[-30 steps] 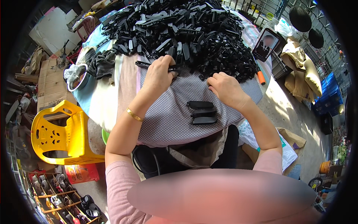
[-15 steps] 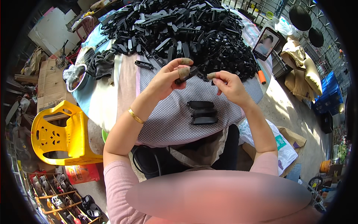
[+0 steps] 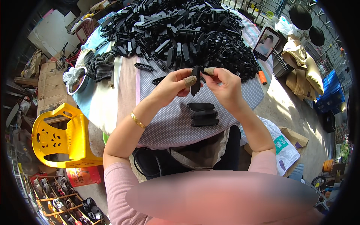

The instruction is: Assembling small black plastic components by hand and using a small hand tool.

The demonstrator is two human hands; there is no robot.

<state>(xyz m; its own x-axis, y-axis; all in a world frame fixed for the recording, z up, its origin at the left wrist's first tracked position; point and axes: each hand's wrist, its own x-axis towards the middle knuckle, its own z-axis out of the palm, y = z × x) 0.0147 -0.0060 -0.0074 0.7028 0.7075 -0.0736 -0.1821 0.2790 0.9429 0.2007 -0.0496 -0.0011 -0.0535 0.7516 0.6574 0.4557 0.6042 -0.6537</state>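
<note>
My left hand holds a long black plastic piece upright between thumb and fingers, above the dotted cloth. My right hand is pinched at the upper right edge of that piece, on a small black part mostly hidden by the fingers. Tan wraps cover some fingertips of both hands. Below them, three similar black pieces lie in a column on the tablecloth. Beyond the hands spreads a big heap of long black pieces, with a pile of smaller black parts at its right.
A phone leans at the table's right edge, near an orange-handled tool. Grey gloves and a white-rimmed bowl lie at the left. A yellow chair stands left of the table; stuffed sacks stand at right.
The long piece has turned from slanted to upright in my left hand. My right hand has moved left and up, bringing its fingertips against the piece.
</note>
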